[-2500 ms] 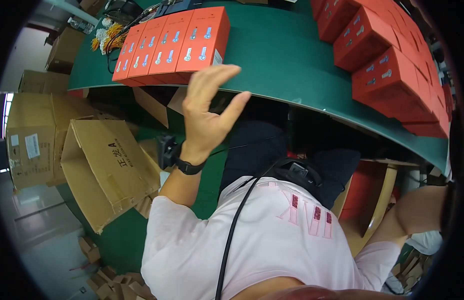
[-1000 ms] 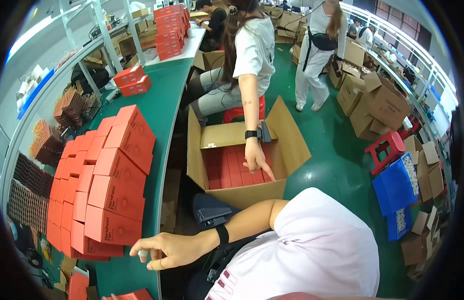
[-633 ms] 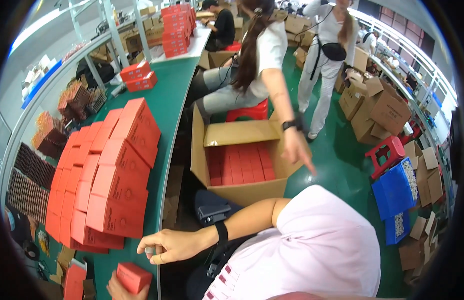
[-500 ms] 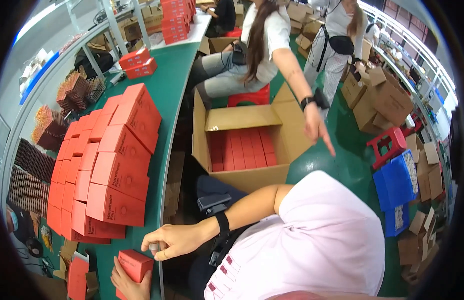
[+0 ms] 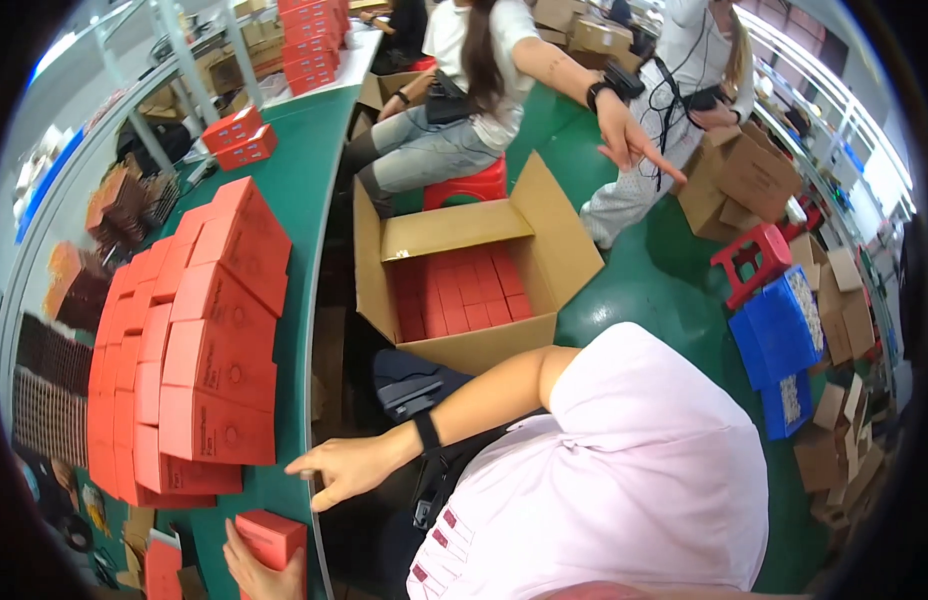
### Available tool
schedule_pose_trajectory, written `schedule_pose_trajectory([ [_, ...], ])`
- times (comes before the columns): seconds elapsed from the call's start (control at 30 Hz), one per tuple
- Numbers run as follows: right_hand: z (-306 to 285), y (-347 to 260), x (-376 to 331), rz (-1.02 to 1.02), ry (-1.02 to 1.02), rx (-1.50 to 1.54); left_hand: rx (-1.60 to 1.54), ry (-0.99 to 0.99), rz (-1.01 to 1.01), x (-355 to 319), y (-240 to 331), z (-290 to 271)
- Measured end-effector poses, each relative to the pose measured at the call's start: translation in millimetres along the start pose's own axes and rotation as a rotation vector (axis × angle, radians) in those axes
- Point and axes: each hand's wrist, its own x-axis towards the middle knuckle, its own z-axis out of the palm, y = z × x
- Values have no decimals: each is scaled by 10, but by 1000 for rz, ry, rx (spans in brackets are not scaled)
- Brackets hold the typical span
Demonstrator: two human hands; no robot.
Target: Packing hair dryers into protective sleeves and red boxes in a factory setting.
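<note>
Left hand (image 5: 262, 578), at lower edge of view, grips red box (image 5: 272, 532), fingers one side, thumb other; box is near tabletop (image 5: 306, 150) edge, though contact beneath hidden. Right hand (image 5: 362, 466) reaches across, palm down, fingers and thumb apart, fingertips at tabletop edge, near box. Tabletop green, carrying stack (image 5: 219, 350) of red boxes beyond held one. Co-worker's hand (image 5: 624, 132) points above green floor (image 5: 644, 285). Narrow tabletop strip separates stack from edge; floor stretches between open carton (image 5: 484, 351) and red stool (image 5: 752, 260).
</note>
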Motion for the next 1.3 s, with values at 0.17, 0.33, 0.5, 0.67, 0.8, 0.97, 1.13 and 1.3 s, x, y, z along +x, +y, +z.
schedule_pose_trajectory([
  [0.17,150,-188,271,-75,78,91,-54,176,170,-87,521,-32],
  [0.33,140,-214,341,-285,206,198,-112,334,162,-11,652,62],
  [0.5,-20,-228,284,-188,-4,204,7,315,130,37,639,279],
  [0.67,-200,-407,122,76,-115,286,-118,275,245,184,657,242],
  [0.8,-240,-530,153,89,-206,266,-188,353,247,152,650,264],
  [0.97,-206,-521,215,62,-240,221,-182,385,196,71,644,258],
  [1.13,-222,-492,246,102,-265,126,-167,345,234,121,649,323],
  [1.3,-171,-385,201,110,-250,32,-84,243,294,68,633,430],
])
